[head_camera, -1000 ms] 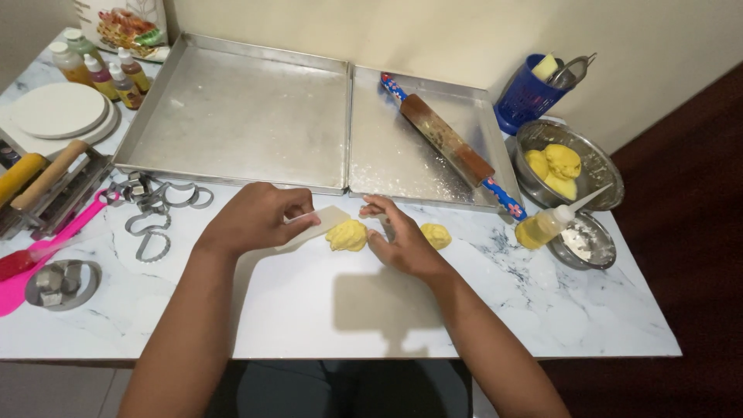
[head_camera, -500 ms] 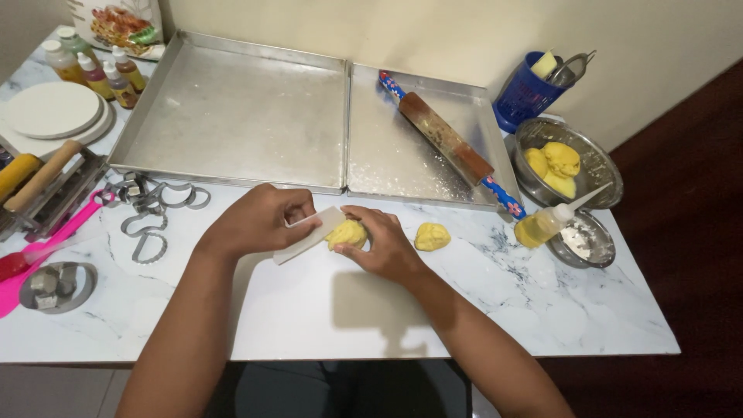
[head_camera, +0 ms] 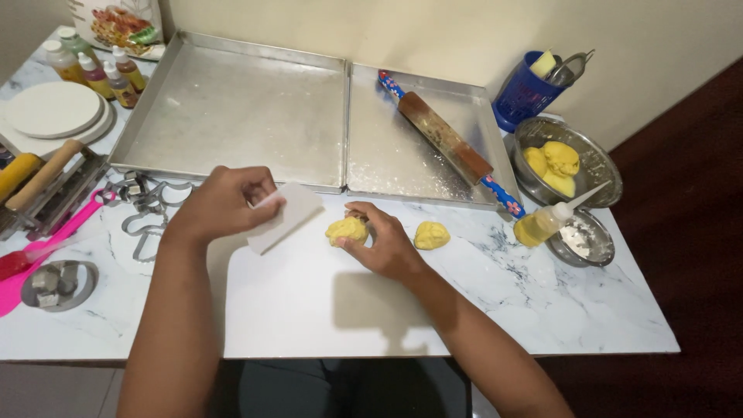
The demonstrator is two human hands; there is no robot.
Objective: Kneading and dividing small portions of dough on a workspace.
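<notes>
A: Nearest us, both forearms come in over the white marble worktop [head_camera: 325, 310]. The right hand [head_camera: 383, 244] is curled around a yellow dough lump [head_camera: 346, 230], fingers pinching it from the right side and above, the lump resting on the worktop.

B: And the left hand [head_camera: 224, 205]?

A: Closed on a white scraper card [head_camera: 280, 218], thumb and fingers gripping its upper left edge. The card is tilted, its lower edge down on the worktop, just left of the dough lump. I can't tell whether card and dough touch.

B: There's more dough out there.

A: A second dough piece [head_camera: 432, 235] lies loose on the marble just right of the right hand, apart from it. Off to the left, metal cookie cutters [head_camera: 147, 209] sit in a heap, with a pink spatula [head_camera: 42, 248] at the worktop's left edge.

B: Further back?

A: On the right, a squeeze bottle [head_camera: 546, 223] of yellow liquid leans on a small metal dish [head_camera: 584, 240]. Behind it, a steel bowl [head_camera: 592, 159] holds more yellow dough. Two empty baking trays [head_camera: 232, 108] stand side by side, and a rolling pin [head_camera: 445, 139] lies slantwise across the right one.
</notes>
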